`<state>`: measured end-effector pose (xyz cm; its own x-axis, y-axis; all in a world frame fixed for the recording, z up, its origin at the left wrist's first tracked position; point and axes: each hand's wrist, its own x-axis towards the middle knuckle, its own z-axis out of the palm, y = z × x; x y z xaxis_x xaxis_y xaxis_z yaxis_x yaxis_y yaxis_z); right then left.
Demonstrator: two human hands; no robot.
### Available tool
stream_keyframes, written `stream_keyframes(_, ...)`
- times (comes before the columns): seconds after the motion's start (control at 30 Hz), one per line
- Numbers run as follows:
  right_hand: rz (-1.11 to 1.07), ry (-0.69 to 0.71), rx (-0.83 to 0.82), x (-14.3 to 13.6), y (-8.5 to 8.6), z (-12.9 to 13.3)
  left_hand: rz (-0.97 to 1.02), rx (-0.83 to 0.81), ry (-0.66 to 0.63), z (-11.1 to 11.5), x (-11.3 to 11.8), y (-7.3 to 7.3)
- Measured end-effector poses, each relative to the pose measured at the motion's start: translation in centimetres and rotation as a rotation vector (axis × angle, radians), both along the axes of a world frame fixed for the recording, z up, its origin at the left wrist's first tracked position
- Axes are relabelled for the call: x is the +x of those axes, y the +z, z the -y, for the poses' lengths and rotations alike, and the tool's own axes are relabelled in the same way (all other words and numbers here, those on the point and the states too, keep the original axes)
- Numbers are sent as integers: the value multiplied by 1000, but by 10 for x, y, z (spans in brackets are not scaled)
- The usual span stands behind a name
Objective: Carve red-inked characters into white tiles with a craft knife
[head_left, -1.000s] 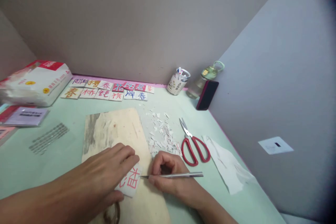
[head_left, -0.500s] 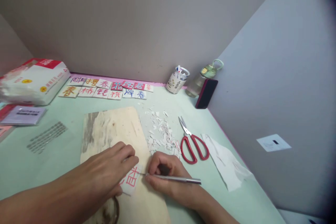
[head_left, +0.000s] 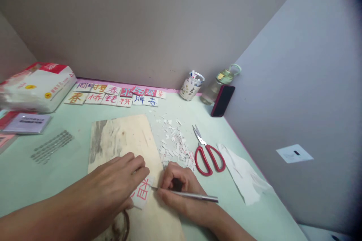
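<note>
A small white card with red strokes [head_left: 141, 194] lies on the wooden board [head_left: 131, 131]. My left hand [head_left: 121, 177] is closed over the card's left side, fingers bent and pinning it, so part of the lettering is hidden. In my right hand [head_left: 181, 188] is a silver craft knife [head_left: 198, 196], gripped like a pen. Its thin tip meets the card's right edge or rests just beside it; I cannot tell which. White paper scraps [head_left: 177, 141] are scattered right of the board, beyond my right hand.
Red-handled scissors [head_left: 206, 150] lie open at the right, beside a crumpled white tissue [head_left: 246, 177]. Lettered cards [head_left: 117, 94] line the back, with a tissue pack [head_left: 39, 86] to their left. A pen can [head_left: 191, 86], bottle [head_left: 212, 90] and phone [head_left: 223, 101] stand behind.
Little differs. The knife and my right hand have shifted very slightly to the right, while my left hand stays on the card.
</note>
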<state>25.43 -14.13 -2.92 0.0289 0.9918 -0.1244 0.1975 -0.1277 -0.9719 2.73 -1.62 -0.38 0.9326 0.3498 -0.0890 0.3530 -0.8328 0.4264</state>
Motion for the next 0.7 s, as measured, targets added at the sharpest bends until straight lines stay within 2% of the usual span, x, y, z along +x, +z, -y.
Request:
stream_keyframes(0.17, 12, -14, 46, -4, -1, 2, -3, 64, -18, 3, 1, 3)
stream_keyframes(0.4, -5, -8, 48, -5, 1, 4, -37, 34, 7, 2, 3, 7)
stream_keyframes(0.57, -195, -95, -40, 2, 0, 3, -8, 8, 22, -3, 0, 4)
stream_keyframes(0.7, -225, -155, -33, 6, -3, 1, 11, -13, 6, -6, -2, 0)
